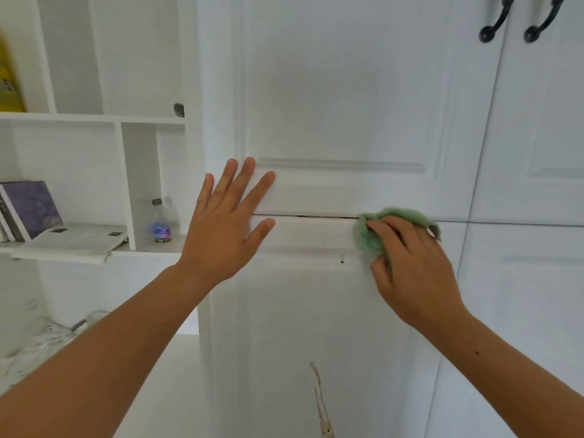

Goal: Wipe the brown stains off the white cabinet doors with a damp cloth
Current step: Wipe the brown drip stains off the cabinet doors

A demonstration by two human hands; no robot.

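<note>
Nearest, a long brown drip stain [320, 403] runs down the lower white panelled cabinet door [284, 327]. Above it a small brown spot [342, 261] sits left of the right hand [414, 267], which clutches a crumpled green cloth [373, 238] against the door's top rail. The left hand [227, 222], fingers spread, lies flat across the seam onto the upper white cabinet door [341, 90].
</note>
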